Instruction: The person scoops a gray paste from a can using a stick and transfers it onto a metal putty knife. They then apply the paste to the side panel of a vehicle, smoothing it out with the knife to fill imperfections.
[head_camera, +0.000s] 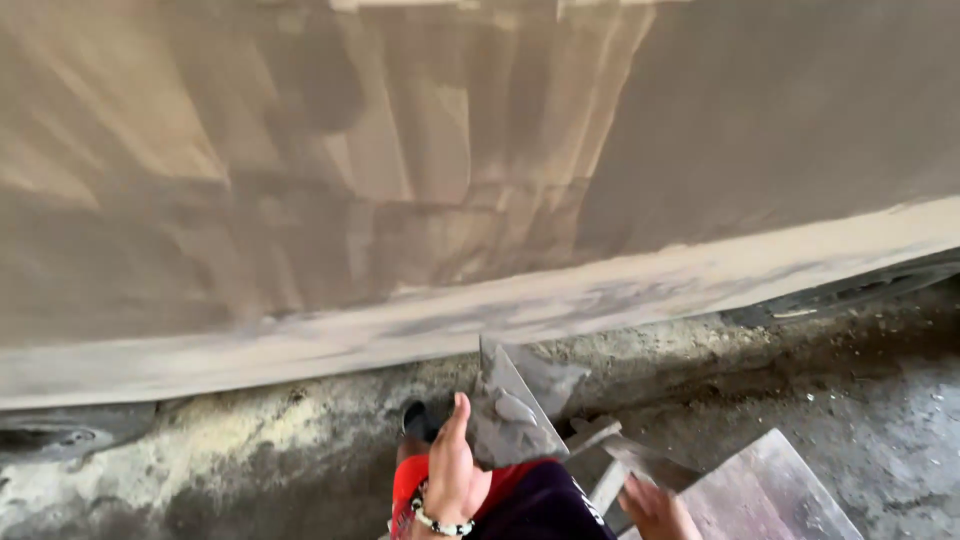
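Here, the left hand (452, 470) is closed on the lower edge of a flat metal spreader blade (508, 410), thumb stretched up along its left side; the blade is smeared with grey filler and stands tilted, its long axis running from the hand up and a little left, top corner pointing at the pale lower band of the car body panel (480, 200) and stopping just short of it, touch or gap cannot be told; a beaded bracelet (440, 524) sits on the left wrist; below it a red and dark sleeve or knee (520, 500), which one is unclear.

The right hand (655, 510) is at the bottom edge of the view, fingers curled round the near end of a second, narrower scraper (630, 455); that one lies nearly flat, long axis running from the hand up-left toward the first blade, tip close to the first blade's right edge; contact not clear through blur.

A flat grey mixing board (770, 490) lies on the floor just right of the right hand, tilted, corner pointing up; the panel fills the upper part of the view, sanded in patchy grey and tan; a concrete kerb strip (300, 430), stained and dusty, runs under it; rough grey floor (890, 420) at the right; a dark shoe tip (418, 420) shows just left of the left hand.
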